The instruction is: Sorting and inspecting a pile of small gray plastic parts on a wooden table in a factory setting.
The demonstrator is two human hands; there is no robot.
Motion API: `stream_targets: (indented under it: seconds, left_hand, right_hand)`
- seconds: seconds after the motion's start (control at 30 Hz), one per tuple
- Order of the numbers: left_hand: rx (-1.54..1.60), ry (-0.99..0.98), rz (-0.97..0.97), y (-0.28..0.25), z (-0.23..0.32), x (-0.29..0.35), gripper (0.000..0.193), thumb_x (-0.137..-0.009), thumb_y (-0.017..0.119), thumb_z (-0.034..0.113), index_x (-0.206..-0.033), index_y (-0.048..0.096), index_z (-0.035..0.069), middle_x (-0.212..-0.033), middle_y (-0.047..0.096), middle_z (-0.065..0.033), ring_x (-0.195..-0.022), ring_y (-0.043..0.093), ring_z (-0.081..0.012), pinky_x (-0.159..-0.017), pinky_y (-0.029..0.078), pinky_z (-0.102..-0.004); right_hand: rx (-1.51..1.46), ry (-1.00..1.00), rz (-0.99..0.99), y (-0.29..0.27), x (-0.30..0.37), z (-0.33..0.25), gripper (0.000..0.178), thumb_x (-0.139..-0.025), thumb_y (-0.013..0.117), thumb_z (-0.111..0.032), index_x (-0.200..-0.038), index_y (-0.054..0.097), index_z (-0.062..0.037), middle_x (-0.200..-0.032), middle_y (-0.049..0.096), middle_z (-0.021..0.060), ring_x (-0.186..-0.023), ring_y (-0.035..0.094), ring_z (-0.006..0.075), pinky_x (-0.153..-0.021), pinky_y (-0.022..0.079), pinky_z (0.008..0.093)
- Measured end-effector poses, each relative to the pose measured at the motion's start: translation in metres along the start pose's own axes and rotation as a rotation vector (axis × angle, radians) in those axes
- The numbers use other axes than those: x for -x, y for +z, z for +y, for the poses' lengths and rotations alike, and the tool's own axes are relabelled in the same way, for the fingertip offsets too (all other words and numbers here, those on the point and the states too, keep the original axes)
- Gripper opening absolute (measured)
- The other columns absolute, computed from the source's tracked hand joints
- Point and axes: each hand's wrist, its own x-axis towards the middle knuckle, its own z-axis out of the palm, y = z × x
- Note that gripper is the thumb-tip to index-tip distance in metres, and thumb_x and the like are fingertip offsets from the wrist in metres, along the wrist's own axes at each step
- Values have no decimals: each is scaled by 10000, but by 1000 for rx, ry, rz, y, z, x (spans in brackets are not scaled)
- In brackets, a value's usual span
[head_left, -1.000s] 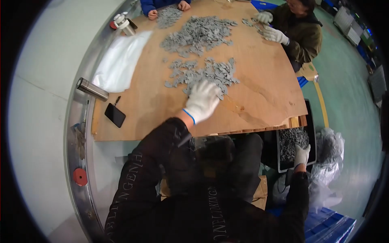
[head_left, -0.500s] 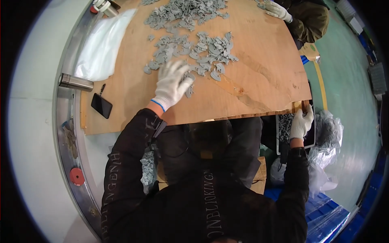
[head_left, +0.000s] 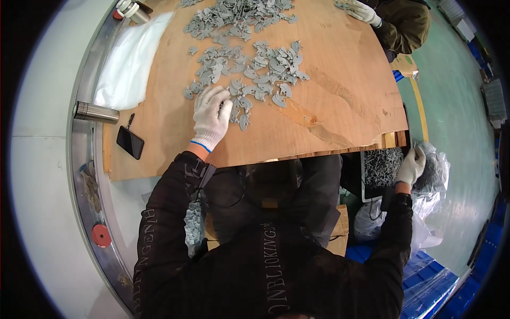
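My left hand (head_left: 210, 118), in a white knitted glove, rests on the wooden table at the near side of a spread of small flat curved grey parts (head_left: 276, 64). Its fingers are bent toward the thumb; a bit of grey shows in the gap, but what they hold cannot be made out. Several loose grey parts (head_left: 243, 103) lie just right of it. Past the table's right edge, my right hand (head_left: 411, 167), also gloved, is over the right side of a tray (head_left: 363, 178) with many small grey pieces (head_left: 383, 166). Its fingers are curled together and their contents are hidden.
On the table (head_left: 345, 117) are a larger heap of grey parts (head_left: 239, 18), a white plastic sheet (head_left: 130, 64), a metal flask (head_left: 96, 112) and a phone (head_left: 130, 142). Another person's gloved hand (head_left: 364, 11) is at the far right. Clear plastic bags (head_left: 433, 175) hang beside the tray.
My left hand has drawn left, leaving grey parts uncovered on its right. My right hand has moved from the table's corner out to the right and nearer me, exposing more of the tray.
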Motion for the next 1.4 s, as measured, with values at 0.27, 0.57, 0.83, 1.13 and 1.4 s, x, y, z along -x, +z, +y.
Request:
stream_targets:
  seconds: [0.27,0.57,0.83,1.13,1.4]
  left_hand:
    - [-36,-31,26,21,-3,1,242,-947,792,160,-1185,762,133,-1324,739,-106,-1336,629,-380,-1183,454,-499]
    - [-38,24,-52,-10,15,-3,297,-924,815,189,-1197,740,102,-1324,719,-141,-1330,620,-407,-1172,455,-524]
    - [-39,51,89,-27,17,-3,295,-916,801,142,-1196,731,78,-1318,709,-170,-1322,619,-407,-1181,446,-524]
    - [365,294,438,-225,141,-76,475,-873,768,24,-1339,689,66,-1480,636,-205,-1473,546,-387,-1254,389,-507]
    - [464,185,515,-263,142,-37,486,-901,736,16,-1381,670,58,-1488,635,-201,-1450,566,-361,-1224,416,-472]
  right_hand:
    - [618,141,-2,-99,-57,86,397,-1017,608,-209,-1310,737,27,-1231,797,216,-1146,749,324,-1062,533,378]
    - [391,190,-132,-65,-30,57,397,-971,608,-114,-1323,740,15,-1264,778,211,-1175,730,328,-1086,525,391]
    - [153,-167,-144,38,-1,-67,269,-1017,645,-38,-1265,740,10,-1298,711,167,-1222,688,317,-1081,534,407]
    - [96,-270,-524,122,76,-172,279,-989,694,-94,-1257,740,-33,-1337,694,176,-1264,660,367,-1102,524,426]
    - [191,-547,-480,151,75,-182,240,-942,684,-124,-1149,782,-52,-1238,758,163,-1231,653,399,-1114,502,474]
